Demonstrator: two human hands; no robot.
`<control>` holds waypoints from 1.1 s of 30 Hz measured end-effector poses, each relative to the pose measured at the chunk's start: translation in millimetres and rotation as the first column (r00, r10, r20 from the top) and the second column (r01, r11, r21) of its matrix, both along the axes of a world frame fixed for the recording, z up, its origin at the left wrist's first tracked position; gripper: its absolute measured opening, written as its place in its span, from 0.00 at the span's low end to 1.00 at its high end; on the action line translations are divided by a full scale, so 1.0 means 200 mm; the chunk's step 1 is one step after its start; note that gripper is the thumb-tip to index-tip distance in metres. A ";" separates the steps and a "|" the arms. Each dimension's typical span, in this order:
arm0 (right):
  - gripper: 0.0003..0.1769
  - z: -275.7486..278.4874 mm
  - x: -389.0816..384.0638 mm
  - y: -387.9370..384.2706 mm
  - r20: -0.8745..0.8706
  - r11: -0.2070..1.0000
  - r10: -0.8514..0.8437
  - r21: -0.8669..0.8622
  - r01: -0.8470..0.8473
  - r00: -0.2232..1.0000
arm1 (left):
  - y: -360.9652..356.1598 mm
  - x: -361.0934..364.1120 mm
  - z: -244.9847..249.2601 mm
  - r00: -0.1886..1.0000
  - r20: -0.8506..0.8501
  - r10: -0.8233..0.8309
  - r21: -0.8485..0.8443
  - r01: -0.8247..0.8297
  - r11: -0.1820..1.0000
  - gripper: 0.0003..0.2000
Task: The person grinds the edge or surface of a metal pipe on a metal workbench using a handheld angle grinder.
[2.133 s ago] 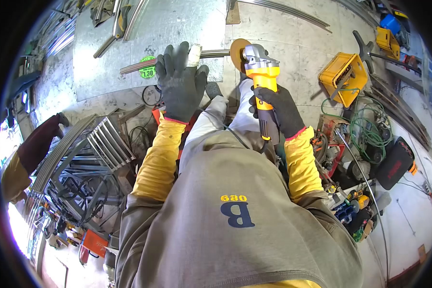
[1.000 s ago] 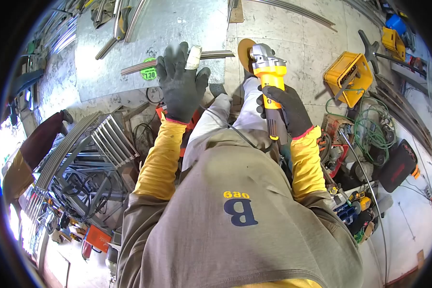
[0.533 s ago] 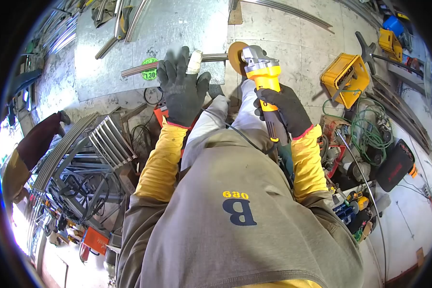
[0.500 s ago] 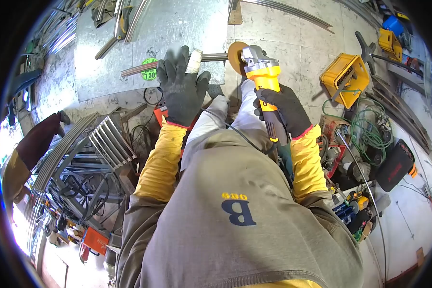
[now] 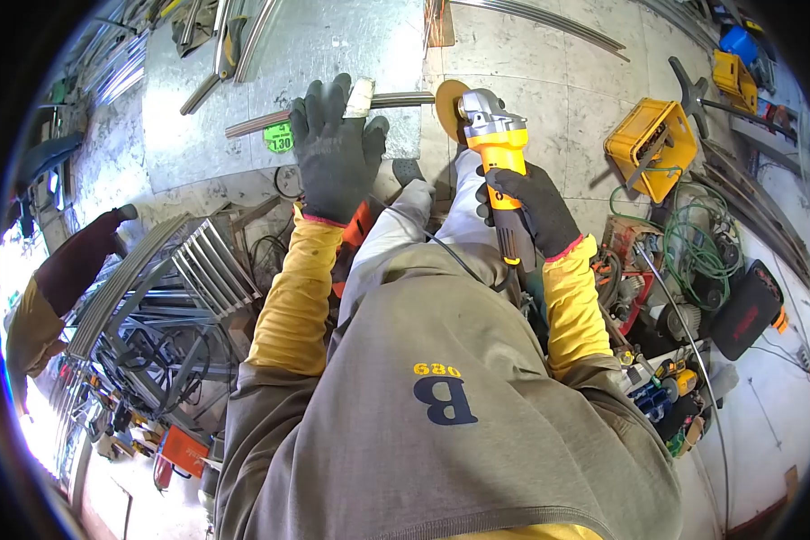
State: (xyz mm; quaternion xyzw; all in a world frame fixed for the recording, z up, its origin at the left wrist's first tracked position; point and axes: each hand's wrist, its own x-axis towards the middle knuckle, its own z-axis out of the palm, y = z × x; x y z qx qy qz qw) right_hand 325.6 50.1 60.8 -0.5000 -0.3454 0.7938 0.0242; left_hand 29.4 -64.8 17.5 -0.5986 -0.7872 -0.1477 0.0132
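My right hand (image 5: 533,209), in a dark glove, is wrapped around the yellow and black body of an angle grinder (image 5: 499,151). The grinder's tan disc (image 5: 448,110) stands at the right end of several thin metal bars (image 5: 401,100). Across these bars lies my left hand (image 5: 335,148), gloved and flat with fingers spread; one finger has a white wrap (image 5: 360,97). Beneath the bars is a shiny metal sheet (image 5: 189,148). A green sticker (image 5: 279,137) marked 1.30 shows beside my left hand, partly hidden by the bars.
More metal bars (image 5: 549,22) lie on the floor ahead. A yellow crate (image 5: 650,148) stands at right, near a coiled green hose (image 5: 697,243). At left are a metal rack (image 5: 166,315) and another person's sleeve (image 5: 72,265).
My left hand has shifted slightly up and left in view. Faint orange streaks now show near the wood piece beyond the disc. My right hand still grips the grinder.
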 end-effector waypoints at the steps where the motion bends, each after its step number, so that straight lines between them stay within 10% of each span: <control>1: 0.31 -0.01 0.00 0.00 -0.004 1.000 0.000 0.001 0.000 1.000 | 0.01 -0.01 0.00 1.000 -0.004 -0.005 0.008 0.005 1.000 0.27; 33: 0.26 -0.06 0.00 -0.01 0.006 0.998 0.022 0.063 -0.022 1.000 | 0.08 -0.05 -0.04 1.000 -0.024 -0.002 0.041 0.003 0.999 0.22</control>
